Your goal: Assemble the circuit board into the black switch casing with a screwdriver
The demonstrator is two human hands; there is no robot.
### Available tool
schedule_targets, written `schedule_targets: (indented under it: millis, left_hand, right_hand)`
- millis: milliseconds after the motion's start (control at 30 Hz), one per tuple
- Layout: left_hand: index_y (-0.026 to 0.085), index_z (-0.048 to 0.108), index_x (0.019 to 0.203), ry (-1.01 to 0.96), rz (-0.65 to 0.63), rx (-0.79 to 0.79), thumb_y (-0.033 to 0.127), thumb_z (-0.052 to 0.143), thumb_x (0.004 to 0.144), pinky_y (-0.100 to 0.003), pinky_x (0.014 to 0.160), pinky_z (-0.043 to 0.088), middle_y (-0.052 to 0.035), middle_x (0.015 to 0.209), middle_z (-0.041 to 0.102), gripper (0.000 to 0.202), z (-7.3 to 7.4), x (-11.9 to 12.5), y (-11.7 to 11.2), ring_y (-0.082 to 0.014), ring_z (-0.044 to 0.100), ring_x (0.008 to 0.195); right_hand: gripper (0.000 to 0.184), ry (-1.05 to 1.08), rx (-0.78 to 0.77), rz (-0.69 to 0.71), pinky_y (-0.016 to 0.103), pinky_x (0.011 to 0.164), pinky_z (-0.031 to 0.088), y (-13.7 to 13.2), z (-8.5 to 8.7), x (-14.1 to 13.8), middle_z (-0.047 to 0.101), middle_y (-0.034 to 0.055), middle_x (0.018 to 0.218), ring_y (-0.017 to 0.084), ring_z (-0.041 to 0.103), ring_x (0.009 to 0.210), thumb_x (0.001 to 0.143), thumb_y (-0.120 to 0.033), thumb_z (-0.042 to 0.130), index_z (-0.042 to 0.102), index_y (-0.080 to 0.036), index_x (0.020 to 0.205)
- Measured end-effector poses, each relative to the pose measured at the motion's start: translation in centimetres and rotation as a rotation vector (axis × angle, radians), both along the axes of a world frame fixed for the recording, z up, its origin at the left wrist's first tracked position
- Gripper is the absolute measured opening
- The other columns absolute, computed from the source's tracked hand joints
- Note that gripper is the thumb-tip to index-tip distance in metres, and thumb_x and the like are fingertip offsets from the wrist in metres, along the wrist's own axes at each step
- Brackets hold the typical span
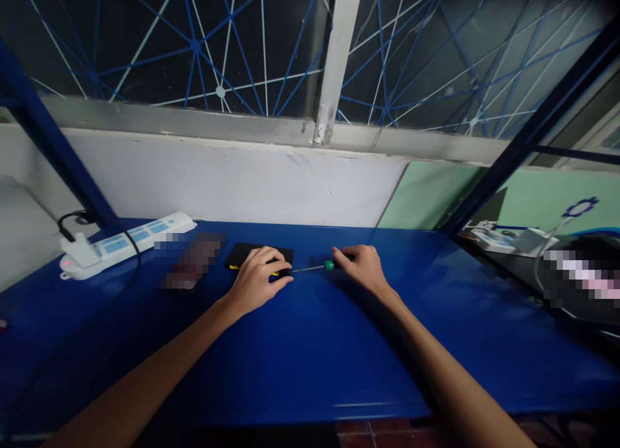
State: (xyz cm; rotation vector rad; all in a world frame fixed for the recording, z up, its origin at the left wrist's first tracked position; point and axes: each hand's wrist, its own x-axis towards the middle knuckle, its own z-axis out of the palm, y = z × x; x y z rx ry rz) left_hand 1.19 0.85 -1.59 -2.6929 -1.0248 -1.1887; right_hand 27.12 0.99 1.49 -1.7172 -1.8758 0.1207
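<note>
A flat black device with yellow marks (242, 253) lies on the blue table (310, 357) near the back wall. My left hand (258, 278) rests on its right end, fingers curled over it. My right hand (364, 265) is closed round the green handle of a small screwdriver (316, 267). The thin metal shaft lies low over the table and points left, its tip at the device's right edge beside my left fingers.
A white power strip (121, 241) with a black cable plugged in lies at the back left. A blurred-out object (191, 257) sits just left of the device. A white wall and a window frame rise behind the table. Another desk with items stands at right.
</note>
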Motion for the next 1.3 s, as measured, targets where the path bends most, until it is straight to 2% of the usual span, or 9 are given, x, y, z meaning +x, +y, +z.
schedule_targets:
  millis: [133, 233, 333, 500, 700, 867, 1067, 1300]
  left_hand:
    - [0.026, 0.055, 0.129, 0.162, 0.065, -0.034, 0.047, 0.068, 0.081, -0.051, 0.094, 0.039, -0.0104, 0.122, 0.060, 0.054, 0.0, -1.0, 0.5, -0.0316, 0.053, 0.113]
    - [0.026, 0.040, 0.142, 0.265, 0.097, -0.051, 0.056, 0.058, 0.085, -0.059, 0.101, 0.030, -0.0139, 0.138, 0.050, 0.066, -0.4, -1.9, 1.1, -0.0365, 0.045, 0.125]
    - [0.026, 0.043, 0.140, 0.298, 0.115, -0.033, 0.056, 0.051, 0.090, -0.058, 0.103, 0.028, -0.0136, 0.137, 0.051, 0.058, -0.9, -2.4, 1.7, -0.0345, 0.045, 0.125]
    - [0.026, 0.054, 0.129, 0.284, 0.135, -0.008, 0.056, 0.056, 0.087, -0.048, 0.091, 0.041, -0.0118, 0.123, 0.057, 0.052, -0.8, -2.6, 2.4, -0.0312, 0.053, 0.111]
    - [0.025, 0.048, 0.135, 0.015, 0.179, -0.022, 0.048, 0.057, 0.090, -0.042, 0.088, 0.045, -0.0102, 0.117, 0.057, 0.051, 0.4, -2.6, 2.1, -0.0265, 0.054, 0.105]
    - [0.027, 0.049, 0.135, 0.018, 0.135, -0.014, 0.045, 0.060, 0.089, -0.042, 0.086, 0.045, -0.0096, 0.116, 0.057, 0.050, 0.6, -2.5, 1.7, -0.0268, 0.054, 0.105]
    - [0.026, 0.050, 0.134, 0.073, 0.113, -0.007, 0.047, 0.061, 0.088, -0.044, 0.086, 0.045, -0.0104, 0.117, 0.058, 0.051, 0.4, -1.9, 1.3, -0.0283, 0.054, 0.106]
    - [0.027, 0.049, 0.134, 0.077, 0.122, -0.018, 0.048, 0.059, 0.089, -0.043, 0.085, 0.044, -0.0100, 0.117, 0.057, 0.051, 0.4, -1.8, 1.2, -0.0282, 0.053, 0.106]
  right_hand:
    - [0.050, 0.054, 0.006, -0.040, 0.026, 0.049, 0.021, 0.3, 0.2, 0.7, 0.034, -0.0022, 0.046, 0.011, 0.031, 0.048, 0.082, -0.051, 0.047, 0.061, -0.015, 0.050]
    - [0.051, 0.085, 0.015, -0.069, 0.027, 0.049, 0.022, 0.4, 0.3, 1.0, 0.035, -0.0019, 0.045, 0.011, 0.033, 0.048, 0.081, -0.052, 0.047, 0.062, -0.014, 0.050]
    - [0.050, 0.090, 0.017, -0.070, 0.027, 0.048, 0.022, 0.5, 0.2, 1.0, 0.036, -0.0015, 0.043, 0.011, 0.033, 0.048, 0.081, -0.051, 0.048, 0.064, -0.014, 0.051]
    - [0.051, 0.102, 0.045, -0.061, 0.026, 0.047, 0.022, 0.5, 0.2, 1.1, 0.036, -0.0017, 0.043, 0.011, 0.031, 0.048, 0.082, -0.050, 0.049, 0.064, -0.013, 0.051]
    - [0.052, 0.170, 0.160, -0.073, 0.026, 0.049, 0.019, 0.0, 1.1, 1.3, 0.028, -0.0040, 0.045, 0.010, 0.022, 0.051, 0.083, -0.048, 0.050, 0.052, -0.015, 0.043]
    - [0.052, 0.194, 0.209, -0.068, 0.027, 0.049, 0.018, -0.3, 1.3, 1.0, 0.027, -0.0039, 0.046, 0.010, 0.020, 0.051, 0.083, -0.048, 0.051, 0.046, -0.016, 0.042]
    - [0.051, 0.146, 0.193, -0.058, 0.027, 0.049, 0.019, -0.3, 1.1, 0.8, 0.033, -0.0028, 0.042, 0.010, 0.022, 0.050, 0.083, -0.048, 0.050, 0.050, -0.016, 0.043]
    - [0.051, 0.140, 0.187, -0.056, 0.027, 0.048, 0.019, -0.4, 1.2, 0.7, 0.032, -0.0027, 0.043, 0.010, 0.022, 0.050, 0.084, -0.047, 0.049, 0.051, -0.016, 0.044]
